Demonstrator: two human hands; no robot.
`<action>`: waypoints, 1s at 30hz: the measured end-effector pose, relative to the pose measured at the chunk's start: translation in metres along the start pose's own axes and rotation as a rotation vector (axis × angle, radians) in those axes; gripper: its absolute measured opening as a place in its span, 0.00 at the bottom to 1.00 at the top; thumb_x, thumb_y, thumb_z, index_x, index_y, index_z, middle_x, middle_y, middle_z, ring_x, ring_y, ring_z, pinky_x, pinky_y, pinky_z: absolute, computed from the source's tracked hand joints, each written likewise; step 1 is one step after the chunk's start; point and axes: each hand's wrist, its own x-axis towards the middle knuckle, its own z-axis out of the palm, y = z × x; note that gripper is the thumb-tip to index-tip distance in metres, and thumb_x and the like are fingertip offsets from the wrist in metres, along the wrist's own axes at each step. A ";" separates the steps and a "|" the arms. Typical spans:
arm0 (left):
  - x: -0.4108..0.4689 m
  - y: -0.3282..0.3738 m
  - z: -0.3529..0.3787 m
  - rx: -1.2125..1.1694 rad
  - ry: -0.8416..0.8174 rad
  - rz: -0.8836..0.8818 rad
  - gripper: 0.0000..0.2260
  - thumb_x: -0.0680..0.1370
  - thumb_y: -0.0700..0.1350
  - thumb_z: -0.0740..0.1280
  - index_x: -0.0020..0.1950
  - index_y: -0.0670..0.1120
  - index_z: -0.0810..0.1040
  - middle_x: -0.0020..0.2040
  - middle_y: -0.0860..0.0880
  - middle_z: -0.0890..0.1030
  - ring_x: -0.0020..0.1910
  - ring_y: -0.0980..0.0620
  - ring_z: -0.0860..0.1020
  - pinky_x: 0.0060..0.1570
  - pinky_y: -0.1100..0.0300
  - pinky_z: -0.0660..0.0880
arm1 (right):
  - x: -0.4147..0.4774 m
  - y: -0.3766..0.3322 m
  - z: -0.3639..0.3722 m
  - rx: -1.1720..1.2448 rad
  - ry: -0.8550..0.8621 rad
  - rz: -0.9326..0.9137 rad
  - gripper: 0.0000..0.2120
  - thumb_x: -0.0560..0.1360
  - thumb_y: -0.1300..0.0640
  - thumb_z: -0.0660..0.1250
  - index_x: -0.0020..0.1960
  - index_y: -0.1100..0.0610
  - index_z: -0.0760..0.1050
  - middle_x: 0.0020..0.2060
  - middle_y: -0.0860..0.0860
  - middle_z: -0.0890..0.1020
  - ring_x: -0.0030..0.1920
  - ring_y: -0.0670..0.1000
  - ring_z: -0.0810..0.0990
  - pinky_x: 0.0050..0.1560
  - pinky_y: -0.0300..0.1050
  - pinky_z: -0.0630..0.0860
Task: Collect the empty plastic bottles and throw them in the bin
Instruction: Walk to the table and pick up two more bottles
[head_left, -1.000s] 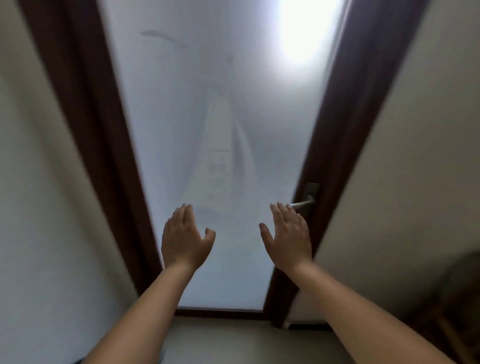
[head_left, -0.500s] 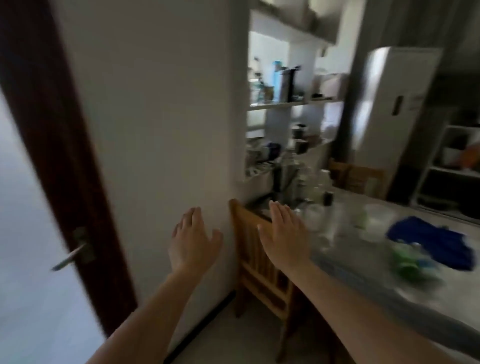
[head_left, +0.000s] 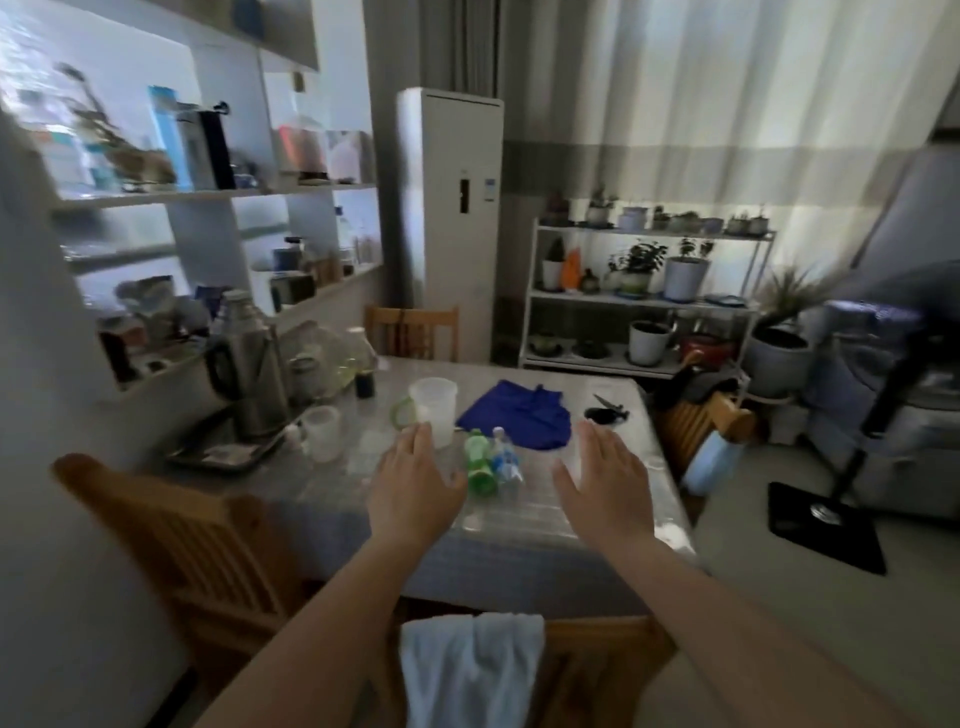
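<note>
Approach step, nothing collected yet. My left hand (head_left: 413, 480) spread flat, empty, above bench (head_left: 519, 525). My right hand (head_left: 605, 480) spread too, empty. Green bottle (head_left: 479, 464) and clear blue-labelled bottle (head_left: 505, 457) sat between my hands, mid-bench toward near edge, just beside blue cloth (head_left: 519, 414). No bin seen. Next, I judged: lower, close one hand round each bottle.

A home dining room: dining table (head_left: 519, 566) with wooden chairs (head_left: 410, 332), cluttered wall shelves (head_left: 208, 195), potted-plant rack (head_left: 644, 301), standing air conditioner (head_left: 452, 218)
</note>
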 end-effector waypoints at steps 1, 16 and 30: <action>0.006 0.007 0.010 -0.004 -0.013 0.011 0.33 0.74 0.54 0.65 0.76 0.45 0.60 0.75 0.45 0.65 0.72 0.46 0.66 0.69 0.49 0.66 | 0.001 0.012 -0.001 -0.004 0.003 0.027 0.31 0.78 0.43 0.55 0.76 0.54 0.54 0.75 0.53 0.61 0.75 0.53 0.57 0.74 0.52 0.57; 0.158 -0.020 0.116 -0.011 -0.135 0.008 0.33 0.76 0.55 0.65 0.76 0.43 0.59 0.74 0.45 0.65 0.72 0.47 0.65 0.70 0.53 0.62 | 0.117 0.044 0.106 -0.045 -0.115 0.174 0.33 0.77 0.42 0.56 0.76 0.55 0.50 0.76 0.53 0.58 0.75 0.53 0.55 0.74 0.52 0.56; 0.266 -0.060 0.229 -0.036 -0.318 -0.147 0.26 0.74 0.53 0.66 0.69 0.43 0.67 0.65 0.44 0.74 0.62 0.46 0.74 0.59 0.52 0.71 | 0.211 0.048 0.258 -0.024 -0.301 0.209 0.31 0.77 0.42 0.56 0.75 0.54 0.54 0.74 0.53 0.63 0.72 0.53 0.61 0.71 0.51 0.60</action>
